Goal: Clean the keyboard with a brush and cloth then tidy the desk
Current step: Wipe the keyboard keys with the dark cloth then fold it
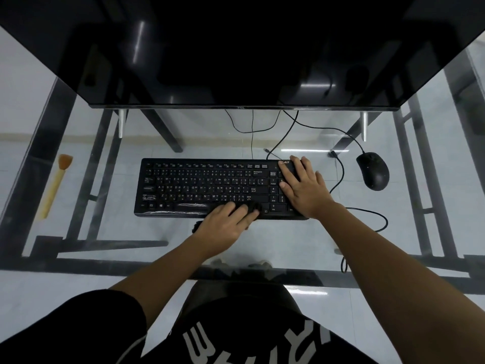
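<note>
A black keyboard point(204, 187) lies on the glass desk point(288, 240), with whitish dust streaks along its front edge and space bar. My left hand point(225, 225) presses a black cloth point(253, 208) onto the keyboard's front edge, right of the space bar. My right hand point(301, 186) lies flat, fingers spread, over the number pad at the keyboard's right end. A brush point(55, 183) with a yellow handle and orange bristles lies on the desk far to the left, apart from both hands.
A large dark monitor point(236, 53) stands behind the keyboard on two metal feet. A black mouse point(372, 170) sits to the right, its cable looping along the desk. Other cables run behind the keyboard. The desk's black frame shows through the glass.
</note>
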